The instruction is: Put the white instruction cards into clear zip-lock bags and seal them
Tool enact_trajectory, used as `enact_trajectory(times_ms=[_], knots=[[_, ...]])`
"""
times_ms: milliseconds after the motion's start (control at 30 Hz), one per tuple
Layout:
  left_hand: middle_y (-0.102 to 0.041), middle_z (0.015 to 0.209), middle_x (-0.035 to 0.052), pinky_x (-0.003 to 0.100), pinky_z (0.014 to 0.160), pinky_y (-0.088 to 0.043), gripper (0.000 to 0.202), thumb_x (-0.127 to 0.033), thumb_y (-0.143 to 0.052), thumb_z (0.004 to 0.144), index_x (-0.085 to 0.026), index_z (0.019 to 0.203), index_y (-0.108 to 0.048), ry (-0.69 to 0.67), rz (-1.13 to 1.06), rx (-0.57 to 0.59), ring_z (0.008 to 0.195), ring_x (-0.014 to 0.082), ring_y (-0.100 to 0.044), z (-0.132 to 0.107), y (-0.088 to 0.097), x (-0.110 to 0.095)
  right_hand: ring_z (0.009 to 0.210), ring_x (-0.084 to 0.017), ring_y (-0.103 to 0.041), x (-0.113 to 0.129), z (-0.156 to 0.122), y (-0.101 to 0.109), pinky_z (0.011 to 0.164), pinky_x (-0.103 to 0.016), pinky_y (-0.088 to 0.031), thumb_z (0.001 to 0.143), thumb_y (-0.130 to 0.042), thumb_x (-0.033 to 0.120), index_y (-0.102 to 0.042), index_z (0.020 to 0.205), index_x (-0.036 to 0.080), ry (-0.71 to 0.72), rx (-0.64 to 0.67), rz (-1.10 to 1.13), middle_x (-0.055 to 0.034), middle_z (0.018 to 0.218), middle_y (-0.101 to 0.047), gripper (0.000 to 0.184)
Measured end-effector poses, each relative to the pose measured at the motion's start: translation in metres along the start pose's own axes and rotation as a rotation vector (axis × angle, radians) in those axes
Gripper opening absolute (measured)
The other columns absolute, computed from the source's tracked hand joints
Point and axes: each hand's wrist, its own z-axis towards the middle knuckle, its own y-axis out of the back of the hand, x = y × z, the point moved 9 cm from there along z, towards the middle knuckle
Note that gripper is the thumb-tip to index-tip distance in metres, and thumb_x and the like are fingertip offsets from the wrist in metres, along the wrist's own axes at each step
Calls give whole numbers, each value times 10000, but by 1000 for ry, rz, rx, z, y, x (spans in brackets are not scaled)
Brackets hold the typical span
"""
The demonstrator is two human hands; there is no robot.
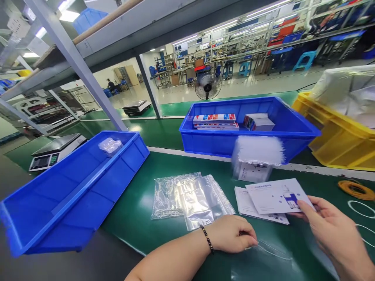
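My right hand [336, 230] pinches a white printed booklet [278, 196] by its right edge, thumb on top. Beneath it a small stack of similar booklets [243, 203] lies on the green table. My left hand [233, 233], with a dark beaded bracelet on the wrist, is closed on the edge of a clear plastic bag [263, 261] near the front of the table. The bag's mouth shows as a thin bright line. Two piles of clear plastic bags [202, 199] lie beyond my left forearm. Behind the booklets stands a stack in clear plastic wrap [258, 156].
An elongated blue bin [123, 171] holding a small clear packet [110, 146] stands left. Another blue bin [211, 142] with printed stacks is at the back, beside a yellow bin [342, 144]. Orange bands [356, 190] lie right. Scales [58, 150] and a fan [208, 86] stand farther off.
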Motion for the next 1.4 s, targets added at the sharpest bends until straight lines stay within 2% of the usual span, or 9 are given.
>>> enact_trajectory(times_ms=[67, 200, 333, 500, 600, 767, 900, 1000, 1400], knots=[[-599, 760, 1, 189, 713, -410, 91, -196, -561, 758, -173, 739, -647, -7, -57, -23, 769, 124, -544, 0, 2, 2, 607, -255, -663, 3, -10, -12, 582, -342, -548, 718, -521, 367, -531, 830, 219, -179, 103, 311, -87, 660, -695, 186], [-611, 780, 9, 203, 699, -420, 79, -188, -590, 722, -165, 723, -666, 57, -165, -73, 765, 132, -545, 0, 8, 7, 670, -263, -651, 25, -24, -27, 544, -338, -545, 599, -666, 401, -581, 877, 215, -178, 306, 420, -63, 702, -696, 345], [-614, 733, 8, 212, 700, -426, 76, -184, -603, 709, -161, 697, -674, 80, -233, -104, 740, 131, -548, 1, 10, 8, 693, -239, -631, 38, -32, -34, 571, -328, -532, 593, -658, 480, -607, 845, 204, -68, 445, 307, -55, 735, -676, 377], [-619, 760, 32, 241, 726, -439, 84, -181, -602, 707, -154, 670, -673, 35, -324, -259, 755, 141, -558, -1, 19, 6, 771, -187, -574, 66, -67, -67, 728, -326, -472, 750, -541, 429, -667, 689, 212, 268, 898, 45, -34, 834, -599, 257], [-614, 837, 59, 257, 719, -447, 124, -221, -611, 704, -146, 615, -654, 48, -405, -334, 790, 154, -561, -3, 23, 7, 776, -169, -553, 69, -82, -74, 717, -296, -450, 770, -538, 394, -666, 675, 214, 304, 1041, 31, -22, 841, -568, 240], [-605, 859, 44, 226, 538, -434, 378, -347, -729, 564, -149, 861, -606, 267, -720, -230, 591, 103, -558, -2, 6, 22, 652, -146, -522, 63, -80, -71, 625, -263, -430, 791, -508, 358, -610, 618, 191, 214, 1021, 25, 0, 689, -553, 261], [-560, 583, -16, 221, 499, -407, 346, -401, -721, 525, -126, 651, -554, 374, -761, -213, 515, 97, -516, -4, 1, 28, 658, -148, -508, 60, -75, -67, 609, -260, -424, 738, -520, 301, -598, 835, 214, 131, 937, 74, 16, 711, -538, 152], [-535, 525, -31, 222, 475, -391, 301, -396, -673, 568, -140, 568, -514, 386, -702, -248, 471, 90, -485, -5, 5, 28, 595, -127, -449, 59, -73, -68, 573, -244, -400, 688, -544, 283, -555, 947, 212, 77, 898, 119, 54, 637, -445, 269], [-523, 544, -32, 197, 466, -388, 205, -320, -618, 631, -139, 588, -532, 287, -626, -247, 482, 77, -461, -4, 7, 23, 577, -129, -418, 63, -76, -80, 521, -241, -352, 747, -453, 379, -438, 606, 196, 87, 822, 34, 18, 608, -475, 232]])
